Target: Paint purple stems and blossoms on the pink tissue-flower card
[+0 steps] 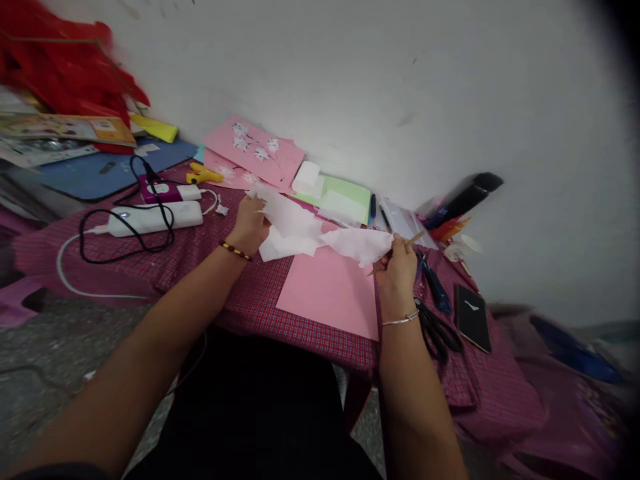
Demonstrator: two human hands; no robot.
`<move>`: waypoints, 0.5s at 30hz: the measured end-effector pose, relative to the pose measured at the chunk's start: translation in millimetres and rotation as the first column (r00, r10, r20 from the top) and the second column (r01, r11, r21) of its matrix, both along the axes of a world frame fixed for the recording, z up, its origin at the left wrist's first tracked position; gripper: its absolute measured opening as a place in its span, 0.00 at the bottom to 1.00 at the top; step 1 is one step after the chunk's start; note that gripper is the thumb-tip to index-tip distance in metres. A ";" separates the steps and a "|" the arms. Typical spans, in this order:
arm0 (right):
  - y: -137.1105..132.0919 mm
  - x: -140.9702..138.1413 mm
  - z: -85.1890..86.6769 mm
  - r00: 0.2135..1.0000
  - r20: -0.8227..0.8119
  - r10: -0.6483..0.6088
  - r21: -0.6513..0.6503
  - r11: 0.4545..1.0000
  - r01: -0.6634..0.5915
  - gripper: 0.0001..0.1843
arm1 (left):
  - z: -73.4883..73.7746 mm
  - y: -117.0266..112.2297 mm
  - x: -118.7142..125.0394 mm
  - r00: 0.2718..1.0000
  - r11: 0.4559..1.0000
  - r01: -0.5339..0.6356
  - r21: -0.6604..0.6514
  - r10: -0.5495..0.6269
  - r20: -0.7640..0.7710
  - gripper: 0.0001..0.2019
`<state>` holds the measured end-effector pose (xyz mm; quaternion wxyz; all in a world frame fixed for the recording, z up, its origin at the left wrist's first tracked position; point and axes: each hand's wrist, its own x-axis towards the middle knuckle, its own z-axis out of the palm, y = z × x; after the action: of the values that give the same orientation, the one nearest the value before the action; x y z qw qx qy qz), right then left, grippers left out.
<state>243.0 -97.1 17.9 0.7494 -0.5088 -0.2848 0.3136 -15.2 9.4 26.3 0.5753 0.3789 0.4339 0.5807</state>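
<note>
My left hand [251,223] is closed on the edge of a crumpled, torn-edged white tissue [293,223]. My right hand [397,270] pinches the end of another white tissue piece [357,244], which reaches left toward the first one. Whether the two pieces are still joined I cannot tell. A thin tan stick [415,238] also passes through my right fingers, its other end poking out at the lower left. Under the tissue lies a plain pink sheet [330,293] on the checked tablecloth [305,331].
Pink sheets with white blossoms [260,153] lean at the back, near a white tissue stack [307,179] and green paper [345,193]. At left are a white power strip [155,219] and cables. Black scissors [437,331] and a dark notebook [473,317] lie right.
</note>
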 end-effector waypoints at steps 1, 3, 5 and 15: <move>0.6 1.5 -0.4 0.998 0.053 -0.027 0.007 1.000 0.026 0.16 | -0.1 -1.3 -0.5 0.999 1.000 0.020 -0.002 -0.020 -0.033 0.07; 1.9 5.3 -2.2 0.964 0.235 -0.123 0.042 0.992 0.116 0.14 | -1.5 -4.4 -0.1 0.990 0.998 0.050 0.042 -0.044 -0.136 0.05; 2.6 9.7 -5.4 0.840 0.480 -0.251 0.101 0.968 0.231 0.13 | -3.9 -7.2 0.9 0.905 0.982 0.113 0.154 -0.038 -0.424 0.05; -2.2 25.9 -6.9 0.472 0.874 -0.112 -0.023 0.963 0.269 0.17 | 87.7 0.5 9.7 0.398 0.834 0.518 0.190 -0.039 -0.917 0.14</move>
<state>268.8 -99.4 11.0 0.4924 -0.6826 -0.5378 -0.0483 -5.5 9.8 114.1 0.2498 0.8144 0.4490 0.2697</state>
